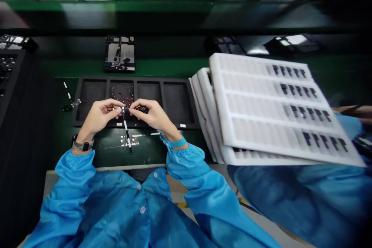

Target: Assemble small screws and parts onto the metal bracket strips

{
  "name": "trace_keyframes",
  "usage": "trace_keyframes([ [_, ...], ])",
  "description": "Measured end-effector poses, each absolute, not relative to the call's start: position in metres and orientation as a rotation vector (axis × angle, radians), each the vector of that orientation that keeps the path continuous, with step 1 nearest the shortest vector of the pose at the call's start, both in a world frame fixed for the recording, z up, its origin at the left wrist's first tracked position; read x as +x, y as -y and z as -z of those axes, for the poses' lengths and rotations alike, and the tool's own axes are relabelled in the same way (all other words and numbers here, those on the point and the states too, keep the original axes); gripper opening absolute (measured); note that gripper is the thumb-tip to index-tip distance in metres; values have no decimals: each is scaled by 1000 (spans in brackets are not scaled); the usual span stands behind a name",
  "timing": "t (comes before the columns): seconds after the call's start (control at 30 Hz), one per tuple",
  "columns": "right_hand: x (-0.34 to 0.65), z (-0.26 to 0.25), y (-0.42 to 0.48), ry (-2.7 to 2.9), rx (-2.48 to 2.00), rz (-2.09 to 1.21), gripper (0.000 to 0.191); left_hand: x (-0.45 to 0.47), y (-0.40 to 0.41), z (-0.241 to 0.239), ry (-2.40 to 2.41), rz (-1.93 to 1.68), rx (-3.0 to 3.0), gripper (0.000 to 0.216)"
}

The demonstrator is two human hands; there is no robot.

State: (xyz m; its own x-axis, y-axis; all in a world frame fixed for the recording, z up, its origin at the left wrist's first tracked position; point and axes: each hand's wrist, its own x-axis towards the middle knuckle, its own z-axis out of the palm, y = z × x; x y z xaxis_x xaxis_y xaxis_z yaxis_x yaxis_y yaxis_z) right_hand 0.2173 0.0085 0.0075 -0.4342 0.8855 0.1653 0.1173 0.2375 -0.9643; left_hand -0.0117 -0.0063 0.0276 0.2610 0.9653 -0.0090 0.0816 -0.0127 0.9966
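Observation:
My left hand (100, 117) is closed in a pinch on a small circuit board (122, 110), from which a dark ribbon strip with white patches (126, 126) hangs down. Close beside it, my right hand (154, 113) is also pinched, its fingertips near the board. A small black part (142, 109) shows within the curled right fingers; its kind is unclear. Both hands are over a black foam tray (151, 123) with compartments, one holding thin red wires (123, 93). Below the hands, more small boards (134, 140) lie on the green bench.
At right, stacked white foam trays (247, 97) hold rows of black parts, beside another person's blue sleeve (348, 126). A black case with a silvery panel (119, 54) stands behind the foam tray. Another strip with a board (76, 102) lies left. Dark foam (31, 124) rises at far left.

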Motion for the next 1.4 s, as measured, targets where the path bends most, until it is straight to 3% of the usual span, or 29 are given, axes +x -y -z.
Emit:
trace_keyframes([
  [0.63,214,-9,-5,1735,-962,-1559,42,-8,6,-16,-1085,-885,1524,22],
  [0.87,220,-5,-11,1662,-887,-1857,49,-6,6,-13,-1061,-821,1464,23],
  [1.2,221,-5,-15,1590,-853,-2035,47,-6,6,-13,-1019,-788,1408,20],
  [1.4,219,1,-14,1547,-875,-1971,47,-6,6,-11,-1043,-816,1373,23],
])
